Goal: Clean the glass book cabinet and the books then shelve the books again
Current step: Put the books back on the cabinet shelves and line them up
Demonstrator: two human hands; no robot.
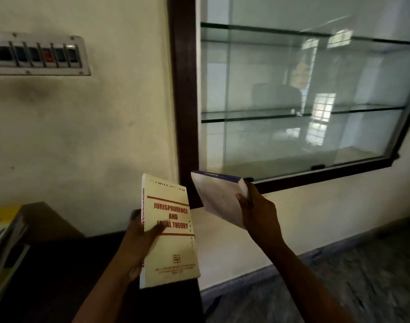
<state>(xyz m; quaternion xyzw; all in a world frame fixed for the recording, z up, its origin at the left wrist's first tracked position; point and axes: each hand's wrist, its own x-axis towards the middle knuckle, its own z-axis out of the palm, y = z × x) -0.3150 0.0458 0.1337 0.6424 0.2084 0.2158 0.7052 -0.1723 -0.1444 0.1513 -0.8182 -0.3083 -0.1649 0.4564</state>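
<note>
Head view: the left hand grips a cream book, thumb over its red title and the other fingers hidden behind. Just right of it, the right hand pinches a tilted white book at its corner. Above the fingers is the cabinet, dark-framed, its glass shelves bare and reflective. Far left, blurred books lie cut off on a dark surface.

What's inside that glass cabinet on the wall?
Only two glass shelves show inside the cabinet, no books on them. Window reflections blur the middle, so small things could be missed. The left hand holds the yellow book and the right hand the white book, both outside.
</note>
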